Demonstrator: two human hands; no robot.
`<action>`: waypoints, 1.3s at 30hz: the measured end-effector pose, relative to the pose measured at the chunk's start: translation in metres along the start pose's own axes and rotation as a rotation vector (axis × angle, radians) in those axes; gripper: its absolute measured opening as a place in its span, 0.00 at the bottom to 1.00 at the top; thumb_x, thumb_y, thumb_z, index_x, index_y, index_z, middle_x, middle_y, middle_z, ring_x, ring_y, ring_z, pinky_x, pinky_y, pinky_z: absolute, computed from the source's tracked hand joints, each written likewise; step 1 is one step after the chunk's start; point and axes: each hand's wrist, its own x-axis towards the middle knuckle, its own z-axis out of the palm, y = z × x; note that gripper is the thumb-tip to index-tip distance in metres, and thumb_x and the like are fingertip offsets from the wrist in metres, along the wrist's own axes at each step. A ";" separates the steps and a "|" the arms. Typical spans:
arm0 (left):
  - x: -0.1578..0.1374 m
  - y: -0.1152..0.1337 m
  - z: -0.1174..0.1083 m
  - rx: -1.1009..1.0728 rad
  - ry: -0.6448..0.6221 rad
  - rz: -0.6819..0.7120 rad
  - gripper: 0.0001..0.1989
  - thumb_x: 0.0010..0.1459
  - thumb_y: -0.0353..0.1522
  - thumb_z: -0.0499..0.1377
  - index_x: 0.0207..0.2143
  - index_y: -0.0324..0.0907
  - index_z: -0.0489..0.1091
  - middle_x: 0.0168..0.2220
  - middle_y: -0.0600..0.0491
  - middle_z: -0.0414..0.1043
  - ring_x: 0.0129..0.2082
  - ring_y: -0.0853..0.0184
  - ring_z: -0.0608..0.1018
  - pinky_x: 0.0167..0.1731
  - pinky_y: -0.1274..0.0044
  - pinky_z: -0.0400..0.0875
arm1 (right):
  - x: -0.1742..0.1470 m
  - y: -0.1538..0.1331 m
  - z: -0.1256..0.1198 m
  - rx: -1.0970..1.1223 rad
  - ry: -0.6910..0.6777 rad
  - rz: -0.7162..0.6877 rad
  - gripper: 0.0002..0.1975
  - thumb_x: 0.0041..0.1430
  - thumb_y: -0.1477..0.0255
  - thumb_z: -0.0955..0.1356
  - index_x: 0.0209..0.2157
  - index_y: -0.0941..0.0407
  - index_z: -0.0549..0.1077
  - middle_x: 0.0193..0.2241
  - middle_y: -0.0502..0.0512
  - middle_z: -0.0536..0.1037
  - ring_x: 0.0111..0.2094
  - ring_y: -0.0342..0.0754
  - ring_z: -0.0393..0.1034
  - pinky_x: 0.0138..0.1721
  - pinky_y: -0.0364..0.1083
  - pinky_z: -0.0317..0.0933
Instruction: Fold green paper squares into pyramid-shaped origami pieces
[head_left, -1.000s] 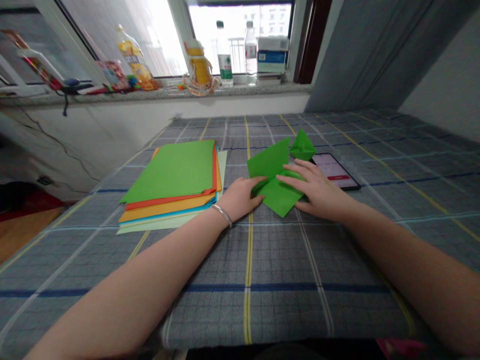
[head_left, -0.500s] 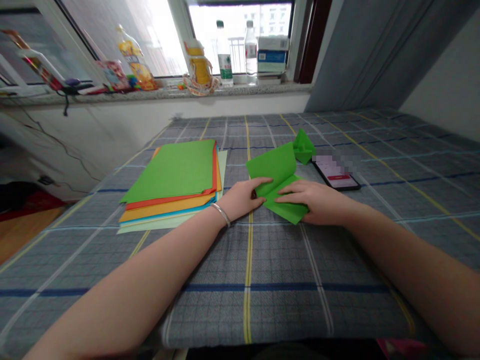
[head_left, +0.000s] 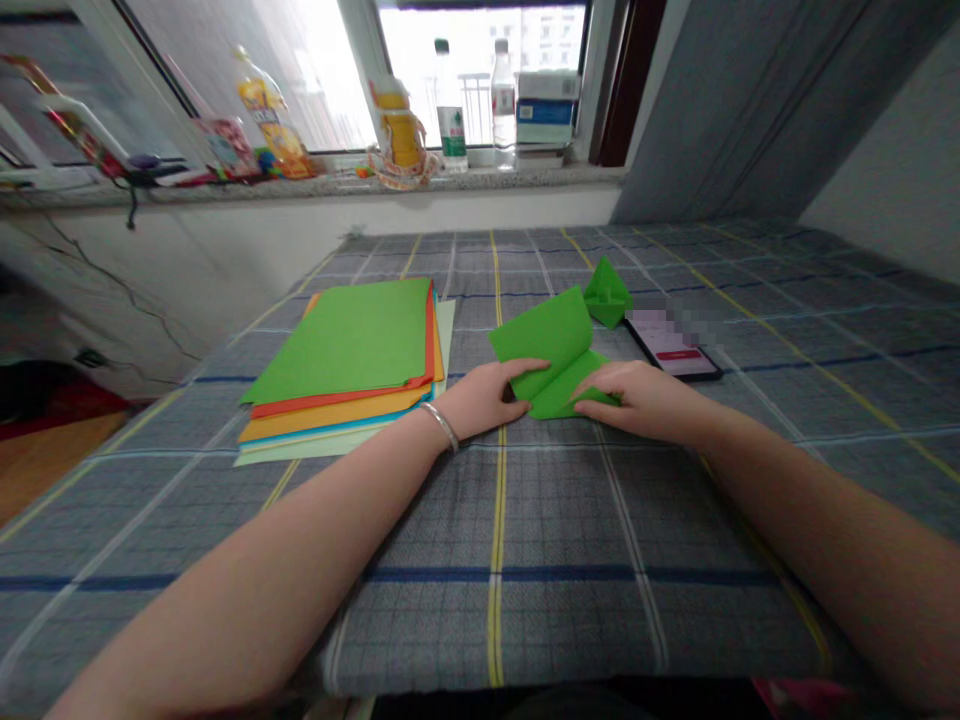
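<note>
A sheet of green paper (head_left: 553,318) lies creased on the cloth, with a fold line running across it at a slant. My left hand (head_left: 484,400) holds its left side, index finger stretched over the paper and thumb at the lower left corner. A silver bangle (head_left: 441,426) circles that wrist. At the sheet's lower right, my right hand (head_left: 637,400) grips the near flap between thumb and fingers, and the flap's edge is raised and bent over. Just behind the sheet stands a small folded green paper piece (head_left: 606,292) with a pointed top.
To the left lies a stack of coloured paper (head_left: 345,340), green on top. A phone (head_left: 671,350) with a lit screen lies at the right. Plaid cloth (head_left: 420,620) covers the table. Bottles (head_left: 451,120) and boxes (head_left: 546,112) stand on the windowsill behind.
My right hand has drawn the near flap of the green sheet up and away from me, so its near corner no longer points toward me. My left hand has hardly moved.
</note>
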 end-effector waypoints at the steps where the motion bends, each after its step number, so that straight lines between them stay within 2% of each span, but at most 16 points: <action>1: 0.000 0.001 -0.001 0.003 -0.018 -0.015 0.30 0.54 0.29 0.60 0.61 0.45 0.63 0.24 0.59 0.65 0.24 0.71 0.69 0.27 0.79 0.63 | 0.001 0.001 0.001 -0.004 0.012 0.070 0.17 0.63 0.61 0.63 0.27 0.55 0.75 0.28 0.54 0.78 0.30 0.48 0.70 0.33 0.46 0.60; 4: 0.000 0.002 -0.005 -0.020 -0.041 -0.050 0.31 0.54 0.30 0.61 0.61 0.45 0.62 0.24 0.59 0.64 0.24 0.72 0.67 0.26 0.80 0.61 | 0.004 0.004 0.005 0.001 0.044 0.249 0.21 0.62 0.57 0.63 0.19 0.55 0.66 0.19 0.49 0.69 0.23 0.45 0.62 0.26 0.45 0.51; 8: 0.000 0.003 -0.006 -0.045 -0.032 -0.066 0.31 0.54 0.30 0.61 0.61 0.45 0.62 0.25 0.60 0.63 0.23 0.73 0.66 0.25 0.81 0.60 | 0.008 0.007 0.010 -0.001 0.105 0.360 0.20 0.60 0.56 0.64 0.20 0.54 0.63 0.18 0.49 0.66 0.24 0.45 0.60 0.27 0.46 0.47; 13: 0.000 0.003 -0.006 -0.072 -0.031 -0.063 0.28 0.55 0.30 0.60 0.60 0.44 0.64 0.24 0.60 0.62 0.22 0.74 0.65 0.25 0.81 0.60 | 0.010 0.003 0.009 0.005 0.131 0.345 0.18 0.64 0.59 0.59 0.28 0.55 0.70 0.26 0.54 0.74 0.29 0.49 0.66 0.31 0.46 0.52; 18: -0.001 0.003 -0.007 -0.082 -0.068 -0.049 0.27 0.56 0.30 0.58 0.60 0.45 0.64 0.22 0.61 0.60 0.21 0.74 0.64 0.24 0.81 0.58 | 0.006 -0.002 0.006 -0.029 0.096 0.315 0.12 0.63 0.65 0.59 0.34 0.55 0.71 0.32 0.56 0.77 0.33 0.50 0.70 0.33 0.45 0.55; 23: -0.001 0.002 -0.007 -0.055 -0.058 -0.015 0.23 0.60 0.35 0.57 0.58 0.44 0.66 0.22 0.60 0.61 0.22 0.73 0.65 0.26 0.80 0.59 | 0.007 0.001 0.009 -0.088 0.063 0.353 0.13 0.64 0.64 0.59 0.34 0.55 0.71 0.31 0.57 0.78 0.33 0.50 0.70 0.33 0.46 0.56; 26: 0.000 0.004 -0.005 -0.039 -0.048 -0.022 0.24 0.58 0.37 0.60 0.57 0.44 0.67 0.23 0.60 0.62 0.23 0.72 0.66 0.26 0.80 0.59 | 0.010 0.002 0.014 -0.118 0.075 0.403 0.14 0.64 0.63 0.60 0.34 0.55 0.71 0.31 0.57 0.78 0.33 0.51 0.71 0.34 0.46 0.57; 31: 0.000 0.005 -0.003 -0.005 -0.041 -0.011 0.25 0.56 0.33 0.61 0.57 0.45 0.67 0.23 0.60 0.64 0.22 0.72 0.65 0.25 0.80 0.59 | 0.014 0.002 0.020 -0.176 0.093 0.455 0.14 0.65 0.64 0.61 0.40 0.57 0.73 0.37 0.60 0.80 0.38 0.53 0.73 0.36 0.46 0.58; 35: 0.000 0.005 -0.003 0.009 -0.041 -0.009 0.25 0.56 0.32 0.61 0.57 0.45 0.67 0.25 0.59 0.66 0.22 0.73 0.65 0.26 0.80 0.59 | 0.016 -0.001 0.022 -0.251 0.080 0.489 0.13 0.64 0.64 0.62 0.40 0.57 0.73 0.38 0.61 0.80 0.38 0.54 0.74 0.36 0.47 0.58; 39: 0.000 0.005 -0.004 0.008 -0.043 -0.019 0.23 0.59 0.35 0.59 0.57 0.45 0.67 0.25 0.58 0.66 0.23 0.72 0.67 0.27 0.80 0.60 | 0.018 -0.003 0.023 -0.291 0.071 0.509 0.13 0.65 0.64 0.61 0.40 0.57 0.72 0.37 0.61 0.80 0.37 0.55 0.74 0.34 0.48 0.57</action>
